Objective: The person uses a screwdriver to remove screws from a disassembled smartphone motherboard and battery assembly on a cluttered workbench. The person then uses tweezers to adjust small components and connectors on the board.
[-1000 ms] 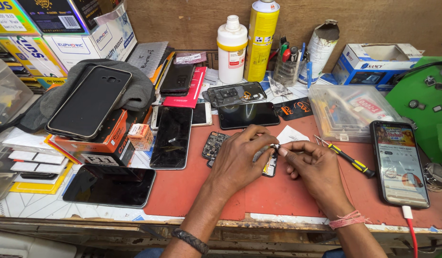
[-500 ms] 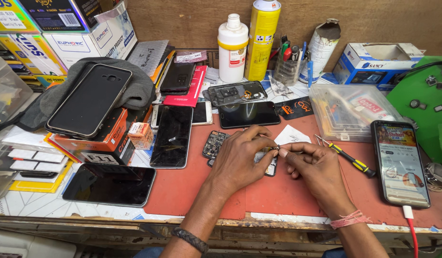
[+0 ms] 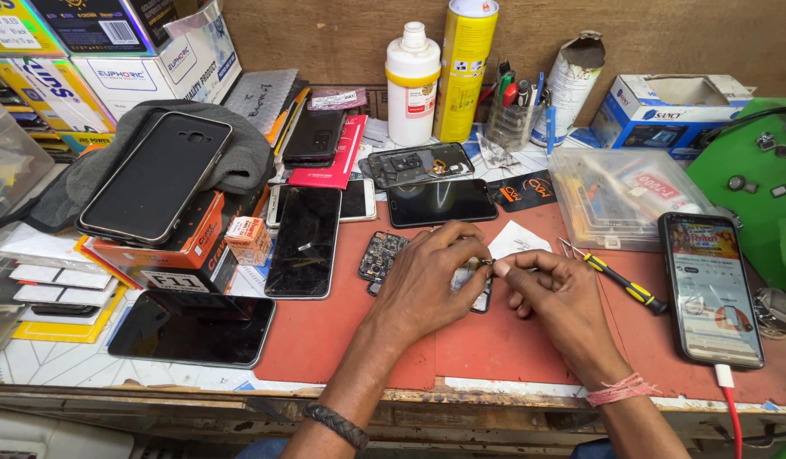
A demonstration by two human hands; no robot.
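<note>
Hands pinching a tiny part over a phone board

Fingertips of both hands meet at one small, dark part point(image 3: 488, 263), too small to identify. Left hand point(image 3: 427, 285) and right hand point(image 3: 553, 293) each have thumb & forefinger closed together on it, just above a bare phone board point(image 3: 478, 293) lying on the red mat point(image 3: 495, 348). Other fingers rest curled on the mat, wrists low.

To do this step well, as I judge it: keep both wrists braced on the mat, pull gently & straight, keep the part over the board so it can't drop out of sight.

Near the grip: a second board point(image 3: 380, 255) to the left, white paper point(image 3: 519, 238) behind, yellow-black screwdriver point(image 3: 618, 280) to the right. Further out: dark phones point(image 3: 303, 242), a lit phone point(image 3: 710, 289) on a red cable, clear parts box point(image 3: 622, 195).

Vs. half a sec ago: pose almost unchanged; hands stay pinched at the same spot.
</note>
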